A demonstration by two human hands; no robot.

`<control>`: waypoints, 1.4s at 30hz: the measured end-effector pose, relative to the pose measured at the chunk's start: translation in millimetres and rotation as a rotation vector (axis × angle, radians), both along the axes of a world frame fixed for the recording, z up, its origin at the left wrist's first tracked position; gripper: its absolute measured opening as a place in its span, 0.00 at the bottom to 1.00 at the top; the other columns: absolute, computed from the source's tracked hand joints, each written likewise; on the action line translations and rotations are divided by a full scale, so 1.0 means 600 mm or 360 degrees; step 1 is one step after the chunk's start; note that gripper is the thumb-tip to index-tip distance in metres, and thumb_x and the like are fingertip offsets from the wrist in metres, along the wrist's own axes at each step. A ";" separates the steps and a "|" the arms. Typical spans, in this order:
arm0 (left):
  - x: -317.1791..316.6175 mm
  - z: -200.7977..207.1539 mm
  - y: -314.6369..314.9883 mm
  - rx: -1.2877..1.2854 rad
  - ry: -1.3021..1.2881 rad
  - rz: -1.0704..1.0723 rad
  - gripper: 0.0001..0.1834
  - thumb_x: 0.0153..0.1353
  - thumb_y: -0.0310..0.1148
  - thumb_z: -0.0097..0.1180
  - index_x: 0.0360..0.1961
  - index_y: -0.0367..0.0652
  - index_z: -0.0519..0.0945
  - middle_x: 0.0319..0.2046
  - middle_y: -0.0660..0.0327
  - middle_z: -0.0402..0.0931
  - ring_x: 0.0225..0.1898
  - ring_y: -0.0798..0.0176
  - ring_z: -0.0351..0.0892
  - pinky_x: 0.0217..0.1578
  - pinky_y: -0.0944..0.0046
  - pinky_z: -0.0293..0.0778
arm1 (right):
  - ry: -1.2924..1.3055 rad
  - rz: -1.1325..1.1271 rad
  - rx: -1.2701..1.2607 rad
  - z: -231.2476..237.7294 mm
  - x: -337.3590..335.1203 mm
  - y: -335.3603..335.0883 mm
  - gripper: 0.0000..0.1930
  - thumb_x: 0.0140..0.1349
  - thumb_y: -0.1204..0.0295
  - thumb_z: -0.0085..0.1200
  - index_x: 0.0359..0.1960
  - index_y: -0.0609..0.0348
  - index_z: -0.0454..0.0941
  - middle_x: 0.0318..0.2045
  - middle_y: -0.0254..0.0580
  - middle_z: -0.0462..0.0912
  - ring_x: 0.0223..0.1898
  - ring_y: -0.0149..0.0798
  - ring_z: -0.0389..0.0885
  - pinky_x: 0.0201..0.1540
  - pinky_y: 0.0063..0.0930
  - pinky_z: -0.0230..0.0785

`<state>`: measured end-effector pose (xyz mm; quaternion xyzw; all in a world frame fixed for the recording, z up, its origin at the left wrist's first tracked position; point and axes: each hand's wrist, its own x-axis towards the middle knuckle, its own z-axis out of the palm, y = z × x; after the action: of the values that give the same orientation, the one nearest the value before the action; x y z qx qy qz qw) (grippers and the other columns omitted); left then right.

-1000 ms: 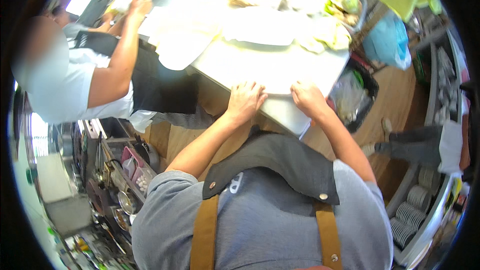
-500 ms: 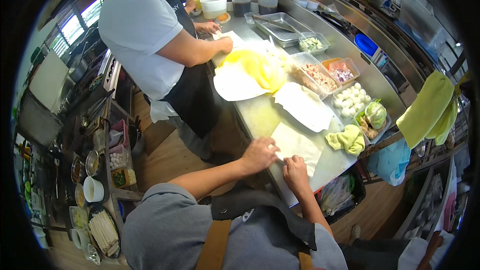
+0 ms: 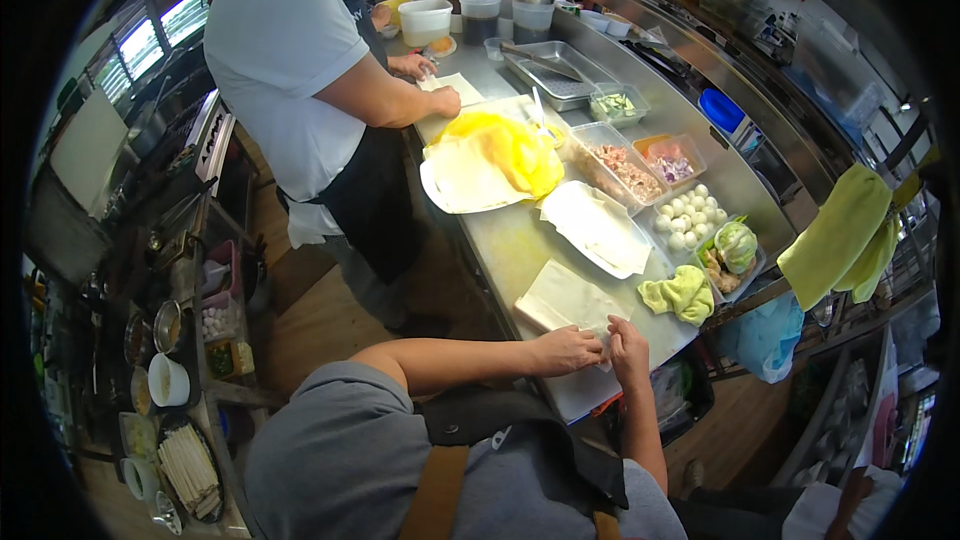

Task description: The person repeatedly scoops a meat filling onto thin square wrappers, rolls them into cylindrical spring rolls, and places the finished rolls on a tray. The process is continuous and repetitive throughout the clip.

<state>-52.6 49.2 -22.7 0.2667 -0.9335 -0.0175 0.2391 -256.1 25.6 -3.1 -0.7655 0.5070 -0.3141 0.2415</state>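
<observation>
On the near end of the worktop lies a stack of thin, pale wrapper sheets (image 3: pixel 562 292). My left hand (image 3: pixel 568 351) is closed over the near right edge of the top sheet, its fingertips hiding what they pinch. Close beside it, my right hand (image 3: pixel 629 352) has its fingers bent and pressed together at the sheet's right corner. That corner looks slightly raised between the two hands. Just beyond the stack is a white plate (image 3: pixel 640 268) with more pale sheets on it.
A co-worker (image 3: pixel 290 80) stands at left, handling a similar sheet. A yellow-stained wrapper pile (image 3: pixel 490 155) lies mid-table. Along the right stand tubs of minced filling (image 3: pixel 622 168), peeled eggs (image 3: pixel 690 217) and vegetables (image 3: pixel 735 250), with a crumpled yellow-green cloth (image 3: pixel 678 295).
Both hands have moved right and nearer, from the sheet's near left edge to its right corner. My view has also shifted a little. The co-worker's hands still work on a sheet.
</observation>
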 end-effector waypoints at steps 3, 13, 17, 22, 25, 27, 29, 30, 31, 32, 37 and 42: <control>-0.011 -0.007 -0.007 0.0001 -0.0088 0.0016 0.09 0.63 0.35 0.53 0.42 0.51 0.82 0.41 0.65 0.75 0.46 0.62 0.76 0.40 0.61 0.75 | 0.0010 0.0032 -0.0061 -0.011 -0.008 -0.003 0.18 0.64 0.80 0.44 0.52 0.66 0.82 0.41 0.58 0.85 0.44 0.53 0.85 0.51 0.41 0.77; -0.027 -0.014 -0.007 0.0170 -0.0176 0.0189 0.07 0.60 0.35 0.55 0.33 0.48 0.84 0.40 0.62 0.76 0.46 0.61 0.77 0.38 0.60 0.77 | 0.0010 -0.0107 -0.0201 0.028 0.032 0.091 0.17 0.64 0.78 0.47 0.54 0.65 0.79 0.43 0.59 0.81 0.47 0.61 0.79 0.53 0.51 0.71; -0.028 -0.004 0.008 0.0141 -0.0170 0.0232 0.10 0.61 0.35 0.54 0.39 0.48 0.84 0.43 0.62 0.75 0.48 0.60 0.77 0.41 0.59 0.76 | -0.0019 -0.0171 -0.0146 0.018 0.020 0.095 0.17 0.66 0.79 0.47 0.54 0.65 0.79 0.43 0.59 0.81 0.46 0.59 0.80 0.51 0.47 0.73; -0.025 0.004 0.004 0.0195 -0.0111 0.0225 0.09 0.64 0.38 0.53 0.37 0.49 0.84 0.40 0.62 0.76 0.46 0.59 0.78 0.40 0.58 0.78 | -0.0062 -0.0158 -0.0056 0.019 0.007 0.095 0.15 0.66 0.79 0.48 0.52 0.65 0.81 0.42 0.57 0.81 0.45 0.53 0.82 0.48 0.40 0.76; -0.023 0.011 0.000 0.0331 -0.0069 0.0212 0.09 0.62 0.36 0.55 0.39 0.49 0.84 0.39 0.62 0.76 0.44 0.57 0.79 0.40 0.57 0.78 | -0.0198 -0.0204 0.0063 0.027 0.004 0.102 0.17 0.68 0.77 0.47 0.56 0.63 0.79 0.50 0.52 0.78 0.45 0.49 0.81 0.49 0.38 0.75; -0.026 0.011 -0.001 0.0297 -0.0025 0.0183 0.08 0.62 0.37 0.56 0.39 0.49 0.83 0.37 0.62 0.76 0.42 0.57 0.80 0.39 0.56 0.78 | -0.0557 -0.0337 0.0374 0.021 -0.004 0.098 0.18 0.68 0.77 0.47 0.57 0.62 0.79 0.54 0.48 0.75 0.46 0.44 0.79 0.49 0.34 0.75; -0.028 0.009 0.000 0.0274 -0.0011 0.0180 0.08 0.62 0.37 0.57 0.39 0.49 0.83 0.37 0.62 0.76 0.41 0.58 0.80 0.39 0.57 0.78 | -0.0864 -0.0456 0.0619 0.021 -0.006 0.096 0.19 0.68 0.76 0.47 0.59 0.61 0.78 0.56 0.45 0.71 0.48 0.40 0.77 0.49 0.32 0.75; -0.028 0.008 0.000 0.0261 -0.0005 0.0178 0.08 0.62 0.38 0.57 0.38 0.49 0.83 0.36 0.63 0.75 0.41 0.58 0.80 0.38 0.57 0.78 | -0.0992 -0.0508 0.0707 0.026 -0.003 0.095 0.19 0.68 0.75 0.47 0.59 0.60 0.78 0.57 0.44 0.70 0.48 0.38 0.76 0.49 0.32 0.75; -0.027 0.007 0.000 0.0231 0.0010 0.0188 0.07 0.62 0.38 0.57 0.38 0.49 0.83 0.36 0.63 0.75 0.41 0.58 0.80 0.38 0.57 0.78 | -0.1120 -0.0561 0.0795 0.030 0.000 0.092 0.19 0.68 0.74 0.47 0.60 0.59 0.77 0.58 0.43 0.69 0.49 0.37 0.75 0.49 0.32 0.75; -0.027 0.007 0.003 0.0205 0.0024 0.0195 0.07 0.62 0.38 0.58 0.37 0.49 0.82 0.36 0.63 0.75 0.41 0.58 0.80 0.38 0.57 0.78 | -0.1157 -0.0568 0.0829 0.031 0.001 0.091 0.20 0.68 0.74 0.47 0.60 0.59 0.77 0.59 0.43 0.68 0.49 0.38 0.75 0.49 0.33 0.76; -0.032 0.006 0.014 0.0068 0.0063 0.0246 0.07 0.62 0.39 0.58 0.35 0.49 0.81 0.36 0.63 0.75 0.41 0.59 0.79 0.37 0.58 0.77 | -0.1069 -0.0436 0.0789 0.004 -0.007 0.089 0.18 0.73 0.67 0.46 0.61 0.53 0.75 0.55 0.33 0.69 0.45 0.30 0.72 0.47 0.32 0.73; -0.030 -0.002 0.014 0.0100 -0.0119 0.0302 0.10 0.61 0.41 0.60 0.38 0.48 0.83 0.40 0.63 0.76 0.45 0.60 0.79 0.38 0.57 0.78 | -0.0339 -0.0224 0.0270 0.023 0.002 0.072 0.16 0.70 0.71 0.48 0.56 0.63 0.80 0.49 0.50 0.80 0.47 0.44 0.80 0.49 0.38 0.75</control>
<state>-70.8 57.5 -24.0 0.3618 -0.9113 -0.0141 0.1962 -255.0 68.7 10.6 -0.6673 0.5556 -0.3658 0.3350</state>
